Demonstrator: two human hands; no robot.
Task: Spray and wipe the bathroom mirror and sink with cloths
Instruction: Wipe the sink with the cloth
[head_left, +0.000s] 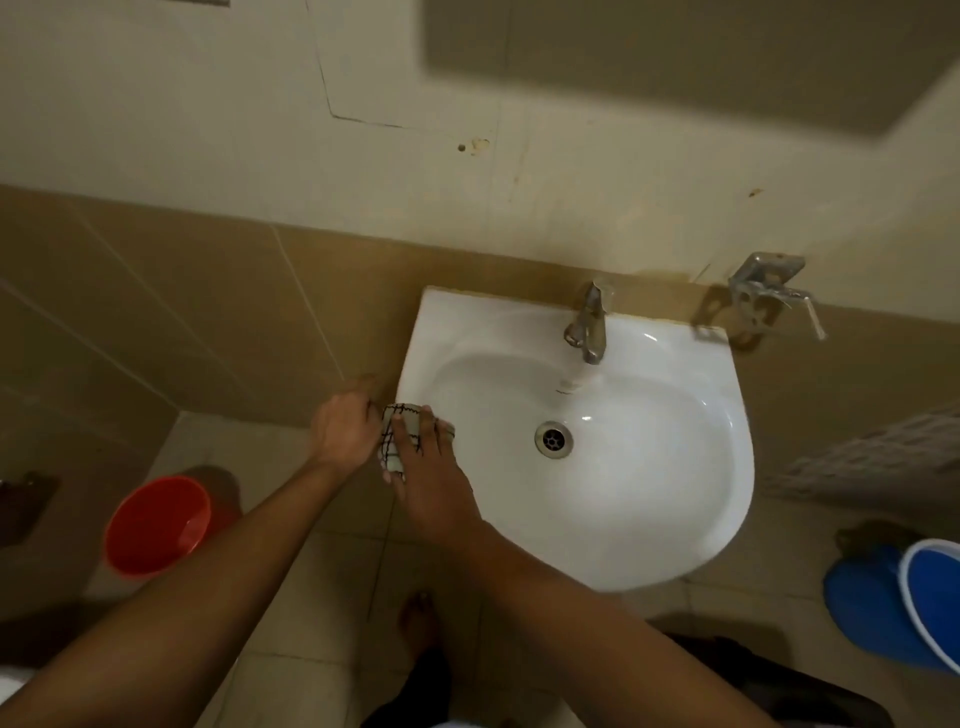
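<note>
A white wall-hung sink fills the middle right, with a metal tap at its back and a round drain in the bowl. On the sink's left rim lies a small checked cloth, grey-white with dark lines. My right hand presses flat on the cloth, fingers spread over it. My left hand grips the cloth's left side at the rim's outer edge. The mirror's lower part shows at the top right. No spray bottle is in view.
A red bucket stands on the tiled floor at the left. A blue bucket stands at the far right edge. A metal bracket sticks out of the wall right of the tap. My bare foot is below the sink.
</note>
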